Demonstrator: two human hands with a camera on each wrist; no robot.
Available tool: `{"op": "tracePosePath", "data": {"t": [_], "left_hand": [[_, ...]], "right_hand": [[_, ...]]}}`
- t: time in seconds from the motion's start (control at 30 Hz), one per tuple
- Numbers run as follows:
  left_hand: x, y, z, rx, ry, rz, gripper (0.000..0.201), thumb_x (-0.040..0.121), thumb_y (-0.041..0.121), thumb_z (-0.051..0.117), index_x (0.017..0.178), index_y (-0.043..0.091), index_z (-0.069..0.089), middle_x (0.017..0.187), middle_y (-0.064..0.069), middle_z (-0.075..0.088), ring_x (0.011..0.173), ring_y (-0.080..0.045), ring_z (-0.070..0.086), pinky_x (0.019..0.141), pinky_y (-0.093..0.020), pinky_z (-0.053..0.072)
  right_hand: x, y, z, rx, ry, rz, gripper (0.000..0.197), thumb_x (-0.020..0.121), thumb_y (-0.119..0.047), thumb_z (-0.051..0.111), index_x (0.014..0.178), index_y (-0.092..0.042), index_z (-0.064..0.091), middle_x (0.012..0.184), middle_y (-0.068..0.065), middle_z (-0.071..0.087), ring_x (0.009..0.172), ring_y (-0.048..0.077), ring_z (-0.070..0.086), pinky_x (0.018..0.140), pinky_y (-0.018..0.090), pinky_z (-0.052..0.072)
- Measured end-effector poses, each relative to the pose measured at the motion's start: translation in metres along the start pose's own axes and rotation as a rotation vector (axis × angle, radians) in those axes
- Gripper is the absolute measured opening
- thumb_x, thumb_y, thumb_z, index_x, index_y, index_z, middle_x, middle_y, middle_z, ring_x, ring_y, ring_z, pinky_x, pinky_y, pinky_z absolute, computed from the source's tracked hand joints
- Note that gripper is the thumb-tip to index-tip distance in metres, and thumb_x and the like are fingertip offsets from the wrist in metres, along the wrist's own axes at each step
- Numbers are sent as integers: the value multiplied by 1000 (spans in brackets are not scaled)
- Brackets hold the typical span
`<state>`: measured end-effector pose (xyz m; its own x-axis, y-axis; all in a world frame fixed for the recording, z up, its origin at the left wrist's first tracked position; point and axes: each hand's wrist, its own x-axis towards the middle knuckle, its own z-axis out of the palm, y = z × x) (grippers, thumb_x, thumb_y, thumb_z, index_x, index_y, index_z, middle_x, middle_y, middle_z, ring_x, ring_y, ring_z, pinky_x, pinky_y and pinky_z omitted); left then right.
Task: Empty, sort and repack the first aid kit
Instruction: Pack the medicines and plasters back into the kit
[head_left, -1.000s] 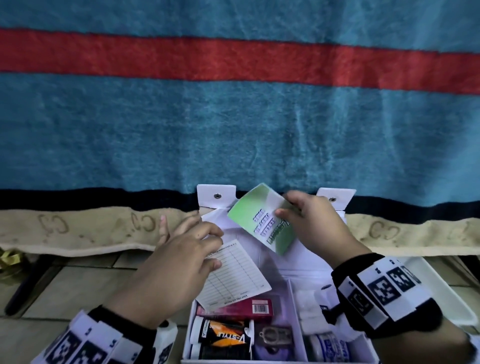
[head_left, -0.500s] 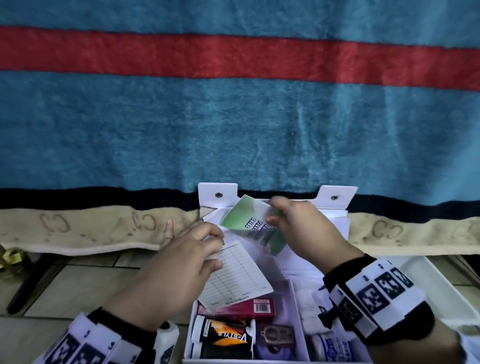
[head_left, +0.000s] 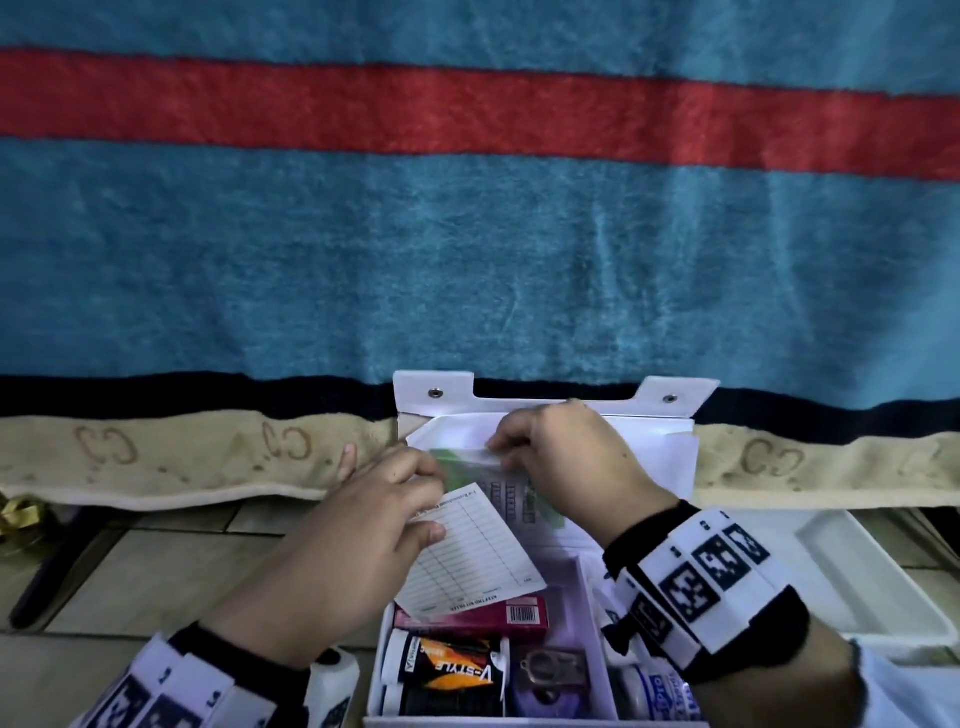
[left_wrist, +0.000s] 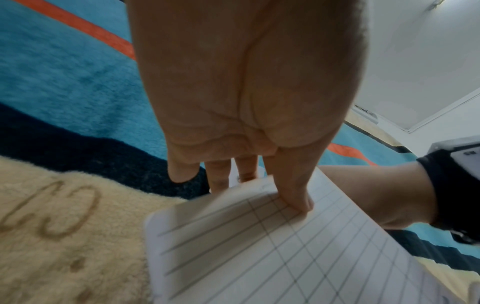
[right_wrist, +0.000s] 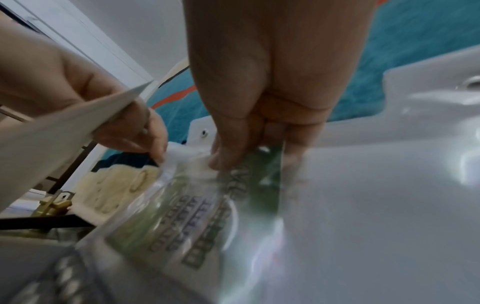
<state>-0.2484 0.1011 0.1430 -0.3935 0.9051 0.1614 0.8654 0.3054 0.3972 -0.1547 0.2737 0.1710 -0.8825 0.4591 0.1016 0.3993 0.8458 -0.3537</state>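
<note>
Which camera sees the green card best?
The right wrist view: the green card fills it, fingers pinching its top. The head view shows only slivers behind the hands. The left wrist view misses it.

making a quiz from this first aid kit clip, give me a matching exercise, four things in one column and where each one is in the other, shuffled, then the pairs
Things
1. gridded white card
2. green leaflet
3. red box
4. white tray

Places
A. on the floor to the right of the kit
B. pinched in the left hand
C. lying in the kit's left compartment, partly under the card
D. being slid by the right hand into the clear pocket of the lid

Pairs: 1-B, 2-D, 3-C, 4-A
</note>
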Motion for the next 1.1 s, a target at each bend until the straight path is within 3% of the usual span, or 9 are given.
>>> {"op": "tracePosePath", "data": {"t": [0.13,0.23,0.3,0.37,0.43,0.6,0.73,0.9,1.1], "left_hand": [[-1,1,-2,-33,0,-3,7,93,33,52,93,27,56,119,24,39,121,7,37,113,-29,-12],[-2,1,-1,-32,-7,-12,9,93,34,51,94,27,57,121,26,38,121,9,35,115,-28,-11],[-3,2,0,-29,-3,-24,10,92,36,51,89,27,55,122,27,35,119,6,36,116,-24,2],[-5,6,0,-43,13,-37,17,91,38,53,80,26,51,127,29,27,121,3,33,104,-20,25],[-6,8,-1,-51,17,-49,19,91,37,55,78,23,51,138,30,18,128,2,27,98,-23,33],[-5,9,-3,-11,-69,-53,23,93,38,51,72,34,42,148,22,18,141,-5,9,114,-27,19],[-4,8,1,15,-67,-46,11,93,37,51,89,28,55,149,17,17,142,-6,1,116,-26,14],[-5,8,-1,23,-83,-35,18,93,37,51,78,31,43,150,18,17,143,-7,5,116,-28,16],[-7,12,-1,37,-46,-17,17,92,37,52,78,27,49,139,23,23,135,2,7,108,-26,28]], "right_hand": [[3,6,-1,38,-4,-3,22,87,-19,61,102,-30,73,105,-11,72,101,12,63,89,28,49],[1,2,0,-25,-36,-76,24,84,-13,61,98,-29,73,103,-8,70,97,15,63,85,30,50],[-1,-1,1,-68,-69,-108,27,81,-9,60,94,-29,72,101,-7,67,94,17,61,82,32,51],[0,1,-1,-80,-93,-108,30,81,-8,60,95,-31,71,99,-9,68,93,14,62,81,32,52],[1,3,-5,-66,-92,-87,34,81,-7,60,98,-33,71,99,-10,70,92,12,64,82,30,53],[-3,-2,-3,-45,-90,-71,30,82,-7,57,94,-31,72,95,-8,72,88,13,65,79,28,53],[-5,-1,-7,-50,-84,-20,24,84,-13,57,94,-31,70,92,-7,71,83,15,65,73,27,53],[-9,-5,-2,-113,-26,-39,26,81,-8,56,94,-27,69,93,-2,70,89,20,62,74,29,51],[-13,-7,-7,-27,-20,-46,25,81,-11,60,95,-28,71,90,-6,73,90,16,63,76,27,51]]}}
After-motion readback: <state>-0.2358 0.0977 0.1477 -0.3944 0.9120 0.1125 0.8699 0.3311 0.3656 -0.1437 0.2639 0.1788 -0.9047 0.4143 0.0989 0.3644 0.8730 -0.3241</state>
